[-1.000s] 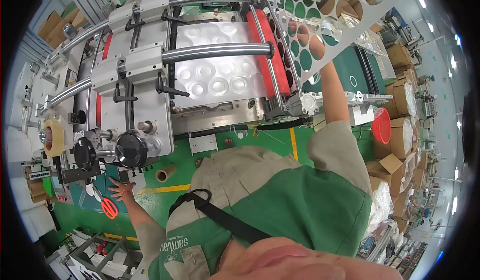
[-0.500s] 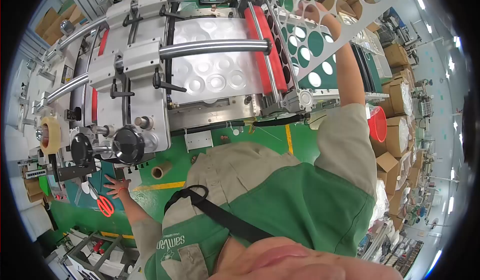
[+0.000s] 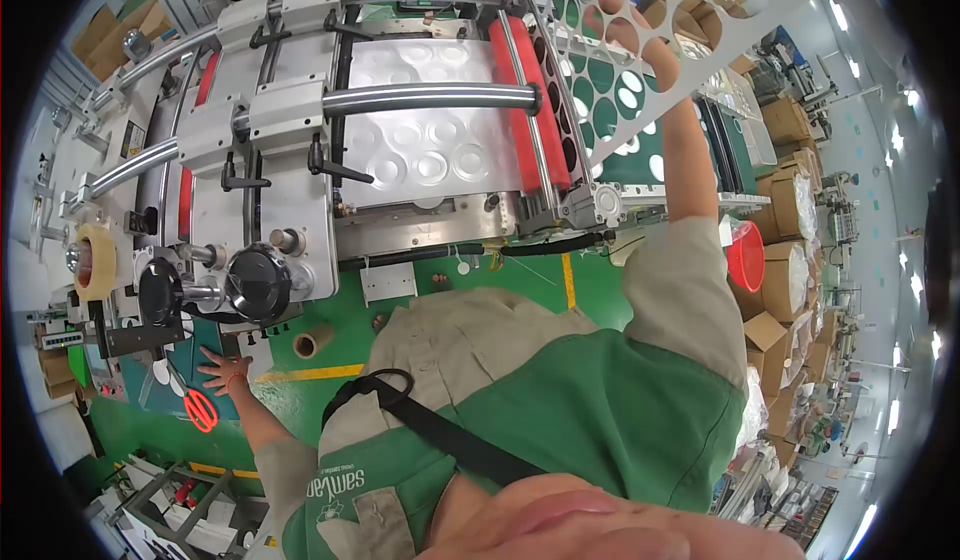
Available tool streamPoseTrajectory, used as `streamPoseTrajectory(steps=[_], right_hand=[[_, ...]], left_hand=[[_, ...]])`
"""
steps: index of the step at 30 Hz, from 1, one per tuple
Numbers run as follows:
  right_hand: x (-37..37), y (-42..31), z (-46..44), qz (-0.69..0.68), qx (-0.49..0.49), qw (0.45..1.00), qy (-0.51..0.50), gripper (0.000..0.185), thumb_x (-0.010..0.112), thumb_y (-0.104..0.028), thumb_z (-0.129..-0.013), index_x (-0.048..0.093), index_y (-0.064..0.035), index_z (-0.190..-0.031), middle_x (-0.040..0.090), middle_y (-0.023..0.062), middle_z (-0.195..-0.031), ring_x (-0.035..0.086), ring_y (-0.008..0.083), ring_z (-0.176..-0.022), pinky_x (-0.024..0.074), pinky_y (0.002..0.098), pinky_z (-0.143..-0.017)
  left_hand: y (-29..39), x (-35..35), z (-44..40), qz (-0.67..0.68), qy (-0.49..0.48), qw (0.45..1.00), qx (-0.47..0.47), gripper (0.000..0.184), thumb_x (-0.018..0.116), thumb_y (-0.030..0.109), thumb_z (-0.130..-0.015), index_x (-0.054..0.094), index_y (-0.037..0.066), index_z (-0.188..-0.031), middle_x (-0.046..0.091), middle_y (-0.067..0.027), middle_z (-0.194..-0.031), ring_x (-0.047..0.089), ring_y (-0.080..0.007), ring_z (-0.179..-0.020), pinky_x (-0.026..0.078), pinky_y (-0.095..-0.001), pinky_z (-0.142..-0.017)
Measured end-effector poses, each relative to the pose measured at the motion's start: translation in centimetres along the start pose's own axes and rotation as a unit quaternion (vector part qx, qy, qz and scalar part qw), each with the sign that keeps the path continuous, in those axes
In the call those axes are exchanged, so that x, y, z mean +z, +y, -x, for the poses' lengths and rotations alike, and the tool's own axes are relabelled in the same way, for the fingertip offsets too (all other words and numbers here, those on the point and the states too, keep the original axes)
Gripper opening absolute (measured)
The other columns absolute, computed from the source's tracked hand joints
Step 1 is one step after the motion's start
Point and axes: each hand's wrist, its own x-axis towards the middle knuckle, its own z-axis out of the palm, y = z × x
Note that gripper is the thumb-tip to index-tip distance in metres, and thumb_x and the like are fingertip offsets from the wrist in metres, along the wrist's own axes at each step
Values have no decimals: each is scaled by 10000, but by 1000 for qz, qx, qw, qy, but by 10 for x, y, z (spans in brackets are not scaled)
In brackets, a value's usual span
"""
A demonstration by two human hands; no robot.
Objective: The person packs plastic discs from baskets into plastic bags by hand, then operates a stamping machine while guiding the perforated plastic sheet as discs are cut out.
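Note:
My right hand (image 3: 622, 28) is behind a thin white sheet (image 3: 672, 70) full of round holes, at the upper right. Parts of its fingers show through the holes, but I cannot make out whether they grip the sheet. Below the sheet, white discs (image 3: 630, 82) lie on a green conveyor belt (image 3: 648, 140). My left hand (image 3: 225, 370) is at the lower left with fingers spread, holding nothing. It rests by the edge of a dark green surface, beside scissors (image 3: 201, 411) with orange-red handles.
A machine with steel bars (image 3: 430, 97), a red roller (image 3: 515, 110) and black knobs (image 3: 258, 282) stands in front of me. A tape roll (image 3: 96, 262) hangs at its left. Cardboard boxes (image 3: 790, 210) and a red bucket (image 3: 745, 257) stand on the right.
The white discs on the belt and the perforated sheet over them have shifted. My right hand has moved slightly up and left behind the sheet. My left hand stays spread by the scissors.

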Motion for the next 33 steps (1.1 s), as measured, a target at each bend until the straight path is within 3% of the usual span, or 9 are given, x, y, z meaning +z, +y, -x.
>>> streamPoseTrajectory(steps=[4, 6, 8, 10, 12, 14, 19, 26, 33], right_hand=[[-19, -8, -18, 116, -65, 989, -64, 231, 608, -207, -797, 615, -68, -981, 619, 37, -805, 536, 84, -715, 433, 234, -628], [-24, 0, -9, 148, -58, 986, 48, 208, 603, -222, -803, 647, -33, -879, 634, 57, -760, 547, 88, -671, 440, 238, -610], [-35, 4, -2, 273, -24, 932, 239, 242, 603, -237, -805, 649, -5, -855, 634, 75, -702, 558, 79, -630, 443, 237, -577], [-41, 1, 8, 231, -32, 924, 303, 240, 614, -229, -798, 656, 7, -821, 625, 72, -664, 558, 66, -611, 434, 228, -540], [-40, 26, 8, 10, -47, 931, 363, 115, 587, -97, -805, 641, 0, -833, 633, 37, -705, 586, 104, -644, 452, 207, -534], [-30, 37, -5, 3, -59, 951, 305, 176, 580, -143, -832, 617, -16, -949, 634, 59, -831, 584, 106, -677, 468, 214, -570], [-19, 6, -34, 30, -78, 989, 120, 182, 583, -141, -830, 614, -18, -960, 633, 59, -832, 581, 103, -678, 466, 214, -584], [-38, -4, -19, 39, -75, 978, 193, 191, 587, -139, -827, 610, -20, -975, 630, 58, -833, 577, 99, -678, 463, 213, -603], [-21, 20, -29, -32, -80, 980, 180, 202, 592, -137, -824, 605, -22, -989, 628, 58, -834, 572, 96, -679, 460, 213, -622]], left_hand=[[2, -4, 1, -7, -4, 1000, -14, 1222, 780, 293, -540, -154, 433, -1315, -107, -128, -1436, -44, -476, -1276, 88, -614, -986], [1, 7, 0, -3, -3, 1000, -7, 1222, 776, 289, -536, -155, 434, -1315, -111, -130, -1435, -44, -479, -1275, 89, -618, -983], [0, 9, 1, -1, 0, 1000, -2, 1221, 773, 287, -537, -156, 435, -1314, -114, -131, -1434, -46, -480, -1275, 87, -619, -982], [-2, 9, 1, 1, 7, 1000, 3, 1219, 771, 284, -538, -157, 436, -1313, -117, -132, -1434, -48, -481, -1274, 86, -620, -981], [-1, 8, 1, 8, 2, 1000, 4, 1212, 766, 283, -543, -157, 438, -1313, -120, -134, -1433, -50, -478, -1275, 82, -621, -981], [-1, 10, -1, 9, 0, 1000, 0, 1213, 768, 281, -545, -157, 441, -1312, -121, -131, -1433, -52, -474, -1277, 80, -618, -984], [0, 8, 1, 11, -8, 1000, -11, 1215, 777, 270, -549, -153, 452, -1309, -120, -115, -1436, -61, -456, -1283, 78, -608, -993], [-3, 9, 2, 9, 16, 1000, 13, 1197, 784, 306, -559, -130, 438, -1321, -126, -67, -1441, -26, -471, -1279, 104, -632, -972], [-1, 7, 3, 25, 1, 1000, 2, 1208, 767, 254, -538, -134, 436, -1322, -132, -51, -1442, -60, -468, -1279, 76, -617, -987]])
